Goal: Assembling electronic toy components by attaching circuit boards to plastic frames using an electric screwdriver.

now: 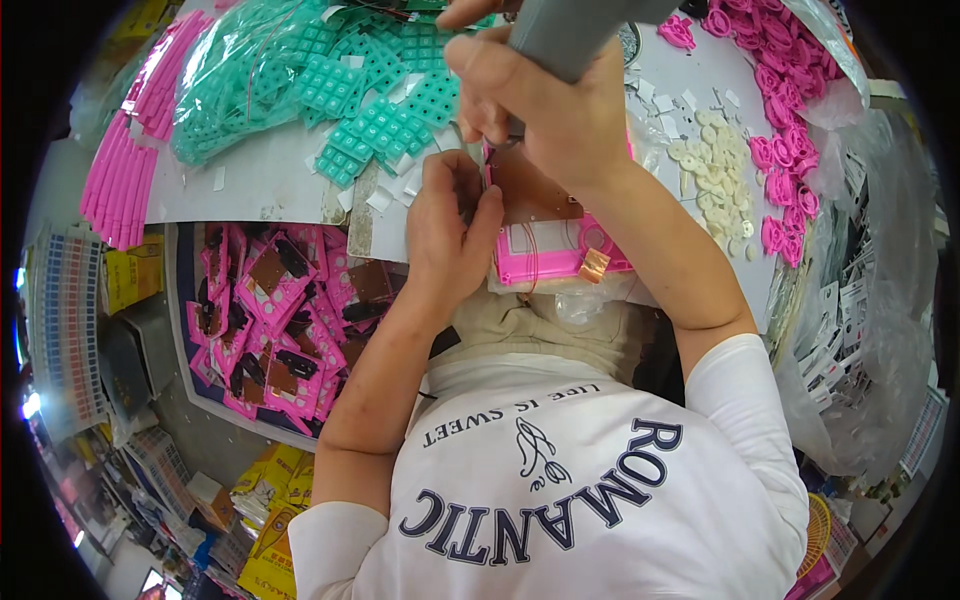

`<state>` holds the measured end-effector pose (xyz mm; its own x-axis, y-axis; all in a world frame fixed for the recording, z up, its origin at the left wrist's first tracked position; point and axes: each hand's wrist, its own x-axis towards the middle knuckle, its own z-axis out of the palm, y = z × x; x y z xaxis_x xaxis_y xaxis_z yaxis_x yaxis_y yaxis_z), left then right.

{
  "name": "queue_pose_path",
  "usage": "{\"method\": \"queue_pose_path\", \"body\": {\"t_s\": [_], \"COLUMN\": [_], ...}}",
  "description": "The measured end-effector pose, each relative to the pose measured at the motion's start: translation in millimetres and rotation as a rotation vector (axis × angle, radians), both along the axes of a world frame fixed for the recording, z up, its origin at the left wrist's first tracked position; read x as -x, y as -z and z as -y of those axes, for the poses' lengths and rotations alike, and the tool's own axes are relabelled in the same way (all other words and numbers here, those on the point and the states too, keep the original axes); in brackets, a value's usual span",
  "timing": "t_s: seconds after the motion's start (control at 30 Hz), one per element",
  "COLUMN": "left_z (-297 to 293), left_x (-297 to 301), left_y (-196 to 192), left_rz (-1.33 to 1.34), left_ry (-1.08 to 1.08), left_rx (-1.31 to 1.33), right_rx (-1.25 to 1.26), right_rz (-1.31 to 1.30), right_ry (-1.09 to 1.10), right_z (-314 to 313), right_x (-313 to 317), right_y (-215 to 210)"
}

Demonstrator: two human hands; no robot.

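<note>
A pink case [545,262] is lying by the lap [540,332], probably light and stiff, best held by its rim [515,278], off the brown board [528,188]. The left hand [450,225] is curling fingers alongside, grip unclear; the right hand [572,112] is clamping a grey tool [575,35].

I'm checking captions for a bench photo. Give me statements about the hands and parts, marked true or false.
1. The right hand holds a grey tool. True.
2. The cream pieces lie right of the green keypads. True.
3. The left hand lies on the cream pieces. False: the left hand is at the pink case.
4. The pink sticks lie right of the keypads. False: the pink sticks lie left.
5. A brown board covers part of the pink case. True.
</note>
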<state>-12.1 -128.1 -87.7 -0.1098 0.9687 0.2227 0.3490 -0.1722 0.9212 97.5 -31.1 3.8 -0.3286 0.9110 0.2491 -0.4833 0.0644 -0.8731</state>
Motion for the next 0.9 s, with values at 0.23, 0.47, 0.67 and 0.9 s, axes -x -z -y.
{"method": "queue_pose_path", "body": {"t_s": [0.23,0.47,0.67,0.9], "left_z": [0,-1,-1,1], "left_x": [-2,-3,-3,-3], "left_y": [0,-1,-1,-1], "left_rz": [0.064,0.051,-0.003,0.021], "left_ry": [-0.010,-0.012,-0.021,-0.031], "left_rx": [0.058,0.029,0.015,-0.009], "right_rx": [0.019,-0.072,-0.117,-0.330], "right_rz": [0.025,0.055,0.142,0.241], "right_ry": [0.004,-0.007,0.004,-0.016], "right_z": [0,0,1,2], "right_x": [-5,1,-1,-1], "right_y": [3,18,23,19]}}
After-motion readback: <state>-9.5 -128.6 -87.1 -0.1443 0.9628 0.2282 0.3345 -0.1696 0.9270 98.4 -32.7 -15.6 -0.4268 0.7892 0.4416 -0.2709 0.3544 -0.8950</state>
